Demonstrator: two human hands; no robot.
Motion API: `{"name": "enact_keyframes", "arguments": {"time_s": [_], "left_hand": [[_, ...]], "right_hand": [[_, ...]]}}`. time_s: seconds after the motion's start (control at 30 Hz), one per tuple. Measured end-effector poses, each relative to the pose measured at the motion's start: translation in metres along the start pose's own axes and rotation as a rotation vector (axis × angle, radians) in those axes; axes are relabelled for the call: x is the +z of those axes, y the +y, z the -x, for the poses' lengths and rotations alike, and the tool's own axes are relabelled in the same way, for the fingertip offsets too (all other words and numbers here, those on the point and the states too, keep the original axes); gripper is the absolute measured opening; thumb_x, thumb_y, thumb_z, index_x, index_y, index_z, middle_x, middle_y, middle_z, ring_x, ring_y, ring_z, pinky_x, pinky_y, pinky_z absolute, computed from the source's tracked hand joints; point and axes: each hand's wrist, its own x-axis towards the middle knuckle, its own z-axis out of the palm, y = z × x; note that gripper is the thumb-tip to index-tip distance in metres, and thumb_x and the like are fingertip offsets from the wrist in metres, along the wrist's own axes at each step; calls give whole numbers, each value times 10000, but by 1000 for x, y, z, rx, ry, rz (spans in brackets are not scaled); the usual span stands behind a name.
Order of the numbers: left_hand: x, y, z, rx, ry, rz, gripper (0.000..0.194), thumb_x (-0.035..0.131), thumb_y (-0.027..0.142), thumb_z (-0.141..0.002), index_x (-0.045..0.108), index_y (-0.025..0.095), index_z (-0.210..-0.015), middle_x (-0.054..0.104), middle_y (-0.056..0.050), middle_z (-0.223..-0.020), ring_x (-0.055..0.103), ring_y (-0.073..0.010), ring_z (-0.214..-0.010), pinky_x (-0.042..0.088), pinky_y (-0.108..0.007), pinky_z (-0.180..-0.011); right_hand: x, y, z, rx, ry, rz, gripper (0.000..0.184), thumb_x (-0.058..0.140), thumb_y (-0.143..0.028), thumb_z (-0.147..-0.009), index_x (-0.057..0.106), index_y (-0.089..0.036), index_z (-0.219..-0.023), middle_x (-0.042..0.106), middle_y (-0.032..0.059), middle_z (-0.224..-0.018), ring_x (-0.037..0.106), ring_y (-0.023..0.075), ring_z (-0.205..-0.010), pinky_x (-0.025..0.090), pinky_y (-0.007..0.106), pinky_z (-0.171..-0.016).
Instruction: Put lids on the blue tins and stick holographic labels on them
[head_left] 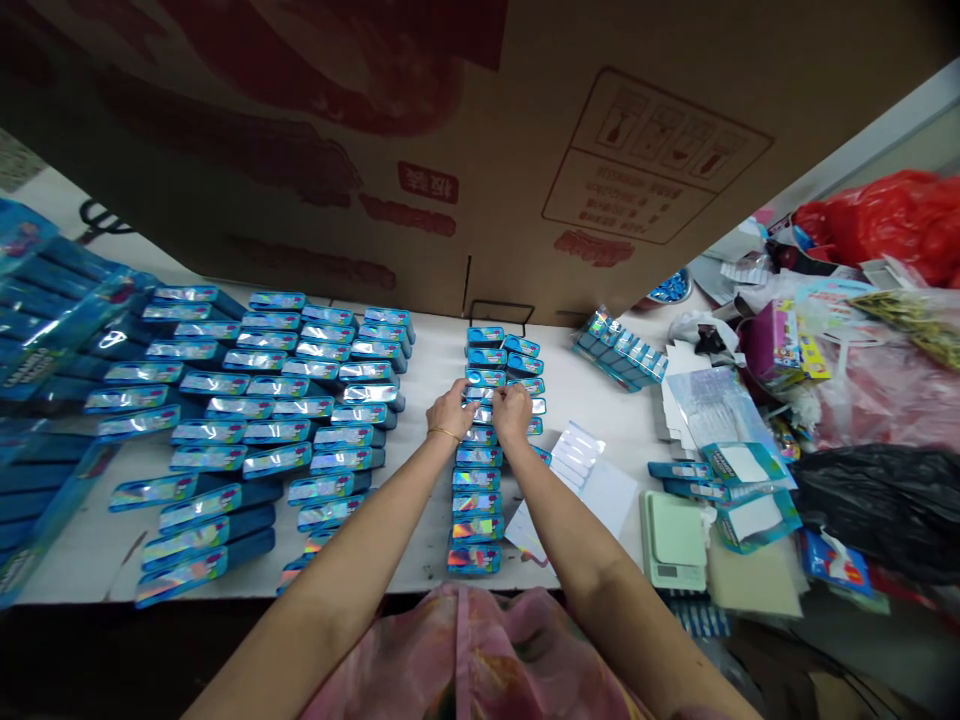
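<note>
Both my hands meet over a column of small blue boxes (475,470) with shiny holographic lids in the middle of the white table (420,380). My left hand (450,408), with a gold bracelet at the wrist, has its fingers curled and pinched on one blue box (484,393) in the column. My right hand (513,410) is closed on the same box from the right side. A second, shorter column of boxes (523,362) lies just right of my hands.
Several rows of the same blue boxes (255,400) cover the table's left half, with wrapped packs (45,320) at far left. A big cardboard carton (465,140) stands behind. At right lie white sticker sheets (577,455), a small scale (673,540), plastic bags (885,215) and clutter.
</note>
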Motion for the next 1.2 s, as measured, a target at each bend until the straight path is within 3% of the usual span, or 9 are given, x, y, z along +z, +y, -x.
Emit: {"name": "enact_keyframes", "arguments": {"time_s": [0.27,0.43,0.63,0.77,0.9,1.1,1.2], "left_hand": [[-3,4,1,-37,-31,13,401,520,352,-738,442,340,-1131,645,8,-933,581,-203,-890,409,-279,-706],[-4,6,1,56,-46,-88,428,451,328,-783,418,361,-1208,610,-35,-1057,553,-234,-958,401,-346,-755],[-4,5,-2,93,-60,-190,420,419,371,-796,440,351,-1215,637,-62,-989,564,-244,-926,386,-387,-782],[-7,7,-2,82,-66,-205,423,415,393,-795,449,343,-1214,650,-74,-943,571,-258,-909,387,-397,-772],[-10,8,-1,71,-68,-201,428,439,399,-781,458,351,-1206,651,-74,-958,572,-265,-911,393,-399,-766],[-9,7,-1,61,-39,-191,419,447,402,-777,474,352,-1192,654,-62,-960,568,-258,-927,397,-386,-778],[-8,7,-2,58,-38,-179,420,454,400,-773,476,356,-1189,656,-56,-955,569,-259,-929,401,-386,-778]], "right_hand": [[-6,-2,-11,7,-79,35,224,429,-191,-769,649,-151,-766,625,71,-825,542,153,-774,363,236,-699],[-13,2,-17,-45,-143,5,189,456,-183,-729,643,-159,-724,634,55,-793,546,141,-751,365,221,-669],[-18,4,-22,-6,-316,-277,159,486,-183,-668,639,-140,-660,609,6,-623,534,111,-604,355,188,-549],[-21,6,-23,130,-336,-389,178,482,-212,-668,642,-133,-659,592,-13,-585,519,95,-539,347,175,-490],[-22,8,-24,221,-350,-323,161,503,-208,-659,643,-128,-651,592,7,-577,523,114,-524,349,194,-477],[-22,-1,-17,93,-275,38,157,493,-185,-731,643,-146,-758,634,88,-793,577,173,-755,392,239,-636],[-24,3,-9,20,-203,117,215,417,-174,-805,625,-143,-848,602,105,-911,556,172,-836,387,249,-696]]}}
